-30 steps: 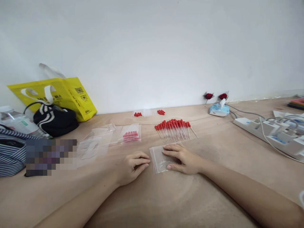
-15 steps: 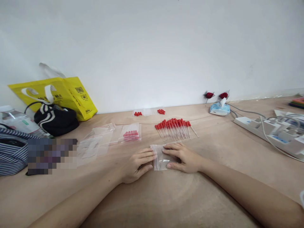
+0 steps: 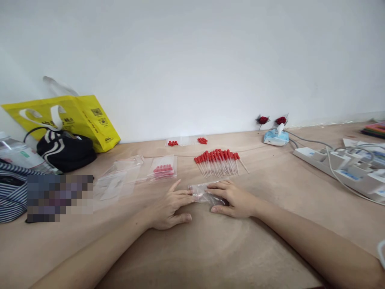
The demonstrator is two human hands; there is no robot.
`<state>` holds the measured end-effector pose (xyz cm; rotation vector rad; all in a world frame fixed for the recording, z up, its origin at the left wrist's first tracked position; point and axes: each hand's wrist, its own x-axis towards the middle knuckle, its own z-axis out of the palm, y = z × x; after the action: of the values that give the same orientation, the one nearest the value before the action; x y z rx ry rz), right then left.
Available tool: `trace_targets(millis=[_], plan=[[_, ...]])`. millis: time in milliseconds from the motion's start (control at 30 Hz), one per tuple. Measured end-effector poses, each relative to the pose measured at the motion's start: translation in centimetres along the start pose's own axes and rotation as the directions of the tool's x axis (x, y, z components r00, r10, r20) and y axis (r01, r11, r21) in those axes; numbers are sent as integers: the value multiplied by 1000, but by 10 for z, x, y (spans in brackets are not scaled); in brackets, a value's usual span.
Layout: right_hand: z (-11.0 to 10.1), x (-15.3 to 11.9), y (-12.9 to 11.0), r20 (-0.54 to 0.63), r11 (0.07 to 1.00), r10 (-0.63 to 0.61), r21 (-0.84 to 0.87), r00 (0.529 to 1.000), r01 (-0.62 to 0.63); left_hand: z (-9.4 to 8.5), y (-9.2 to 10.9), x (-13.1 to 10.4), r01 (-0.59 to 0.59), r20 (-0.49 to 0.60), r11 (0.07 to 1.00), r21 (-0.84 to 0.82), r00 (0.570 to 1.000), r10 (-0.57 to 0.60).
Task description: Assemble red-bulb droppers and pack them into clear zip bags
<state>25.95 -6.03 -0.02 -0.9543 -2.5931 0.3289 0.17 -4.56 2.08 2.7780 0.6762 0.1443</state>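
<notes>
Clear bag (image 3: 202, 194), crumpled: lying just nearer me than the red-tipped sticks (image 3: 218, 160). Left hand (image 3: 170, 206): touching its end, my fingers spreading wide. Right hand (image 3: 236, 200): resting on it, curved; pinching, I cannot tell. Risk: uneven pressing could be creasing the film.

crumpled bag (image 3: 201, 193): glossy plastic | tabletop (image 3: 210, 251): smooth, wood-look | wall (image 3: 192, 68): matt | power strip (image 3: 345, 176): plastic
</notes>
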Motion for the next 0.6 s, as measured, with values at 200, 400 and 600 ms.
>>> trace_targets(millis=[200, 400, 600], plan=[[-2, 1, -2, -29, 999, 42, 19, 999, -41, -1, 1, 3, -74, 70, 997, -25, 995, 76], [7, 2, -3, -14, 997, 75, 12, 997, -74, -2, 2, 6, -93, 101, 995, -32, 990, 96], [8, 1, -3, 71, 994, 113, 4, 991, -113, -2, -1, 2, -110, 67, 992, -57, 991, 114]])
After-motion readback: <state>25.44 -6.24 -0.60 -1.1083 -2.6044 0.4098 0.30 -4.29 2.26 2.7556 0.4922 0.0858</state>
